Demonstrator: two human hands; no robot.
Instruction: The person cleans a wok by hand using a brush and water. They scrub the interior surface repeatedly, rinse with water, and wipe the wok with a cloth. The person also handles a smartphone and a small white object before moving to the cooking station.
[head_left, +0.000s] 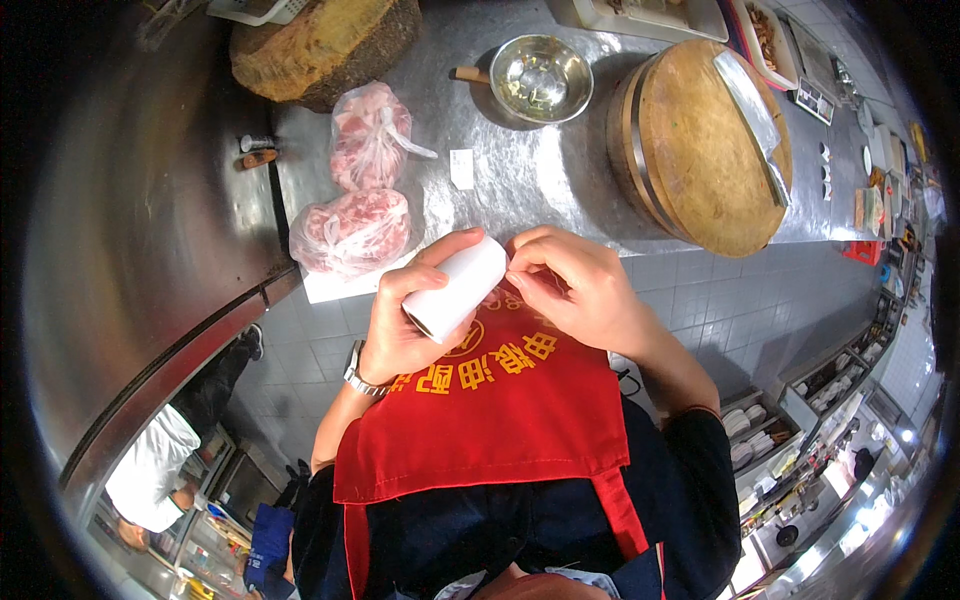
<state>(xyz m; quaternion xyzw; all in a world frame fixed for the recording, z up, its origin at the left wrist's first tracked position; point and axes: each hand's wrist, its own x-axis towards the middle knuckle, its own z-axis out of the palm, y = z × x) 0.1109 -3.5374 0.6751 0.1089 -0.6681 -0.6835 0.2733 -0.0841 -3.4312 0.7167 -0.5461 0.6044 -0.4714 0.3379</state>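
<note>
My left hand (409, 307) is wrapped around a white paper roll or tube (459, 289), held tilted over my red apron. At the roll's far right end, my right hand (574, 281) has its thumb and forefinger pinched together; whether anything is between them is too small to tell. Two knotted clear plastic bags of pale pink raw meat, one farther off (369, 139) and one nearer (356, 232), lie on the steel worktable (450, 97) left of my hands. A small white slip of paper (462, 169) with writing lies on the steel beyond the roll.
Beyond the slip stands a steel bowl (541, 79) with scraps inside and a wooden handle beside it. A cleaver (748, 105) rests on the round wooden chopping block (697, 172) at right. Another thick block (322, 52) stands back left. A person in white (154, 465) is at lower left.
</note>
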